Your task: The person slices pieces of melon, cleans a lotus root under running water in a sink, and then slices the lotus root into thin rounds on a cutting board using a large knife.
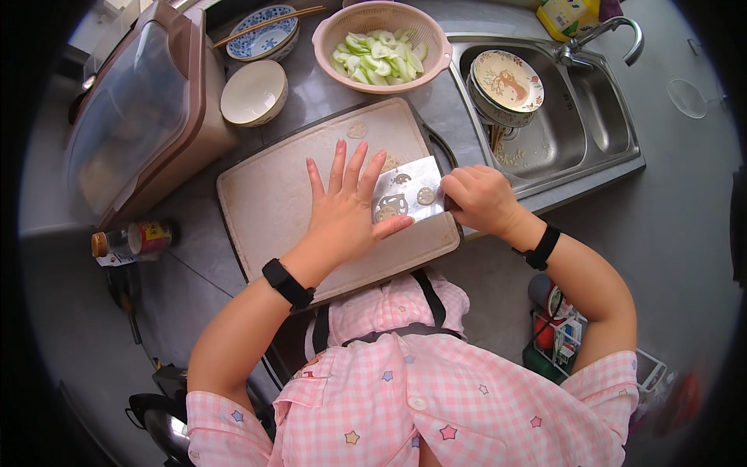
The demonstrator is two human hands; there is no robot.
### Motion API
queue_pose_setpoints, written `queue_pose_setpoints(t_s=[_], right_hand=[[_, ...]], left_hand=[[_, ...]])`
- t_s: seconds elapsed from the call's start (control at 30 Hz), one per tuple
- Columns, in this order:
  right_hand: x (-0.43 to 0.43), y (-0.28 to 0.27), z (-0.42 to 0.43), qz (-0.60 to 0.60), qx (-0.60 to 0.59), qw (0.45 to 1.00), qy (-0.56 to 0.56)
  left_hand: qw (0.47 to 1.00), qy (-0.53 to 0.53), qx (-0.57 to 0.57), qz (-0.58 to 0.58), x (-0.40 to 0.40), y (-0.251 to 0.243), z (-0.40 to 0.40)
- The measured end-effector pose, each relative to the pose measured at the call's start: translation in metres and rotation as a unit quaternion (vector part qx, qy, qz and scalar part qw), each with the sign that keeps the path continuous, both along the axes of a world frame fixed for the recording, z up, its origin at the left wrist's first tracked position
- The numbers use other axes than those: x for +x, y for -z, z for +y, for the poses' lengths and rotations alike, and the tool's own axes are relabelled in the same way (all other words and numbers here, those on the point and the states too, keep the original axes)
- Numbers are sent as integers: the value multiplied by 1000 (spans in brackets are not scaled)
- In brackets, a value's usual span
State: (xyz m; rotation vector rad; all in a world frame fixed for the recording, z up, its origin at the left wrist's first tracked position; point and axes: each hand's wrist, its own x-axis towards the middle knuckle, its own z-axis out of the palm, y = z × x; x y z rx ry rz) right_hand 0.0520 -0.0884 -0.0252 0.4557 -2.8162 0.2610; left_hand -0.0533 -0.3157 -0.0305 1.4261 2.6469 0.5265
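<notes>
My right hand (481, 197) grips the dark handle of a cleaver (415, 203), its shiny blade lying flat above the cutting board (280, 204). Thin lotus root slices (426, 196) show on the blade. Spread wide beside it, my left hand (344, 216) has its fingers apart and its thumb over the blade's near edge; whether the thumb presses on the metal I cannot tell. One lotus root slice (357, 129) lies near the board's far edge. More pale pieces (390, 161) are partly hidden behind the blade and my left fingers.
A pink colander (382, 83) of pale green vegetable slices stands behind the board. Left of it are a white bowl (254, 92) and patterned bowls (262, 36) with chopsticks across. Stacked dishes (508, 80) sit in the steel sink (560, 137). A lidded bin (169, 128) and jars (150, 236) stand left.
</notes>
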Motion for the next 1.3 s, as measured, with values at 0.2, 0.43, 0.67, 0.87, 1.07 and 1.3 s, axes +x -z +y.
queue_pose_setpoints(t_s=[0.2,0.43,0.67,0.87,1.07,1.3], right_hand=[[-6,11,15,20,-16,999,-22],[-20,29,30,-4,-29,997,-70],[-33,33,31,-17,-51,993,-101],[-29,23,42,-38,-55,990,-125],[-18,-23,76,-267,-82,952,-124],[-36,-35,85,-365,-36,919,-148]], left_hand=[[995,-51,-66,52,-17,11,22],[985,-138,-97,45,-16,17,42],[985,-125,-122,12,10,28,59],[958,-230,-166,37,-18,28,37],[931,-357,-40,-68,-35,-5,17],[910,-378,29,-167,-11,-5,-37]])
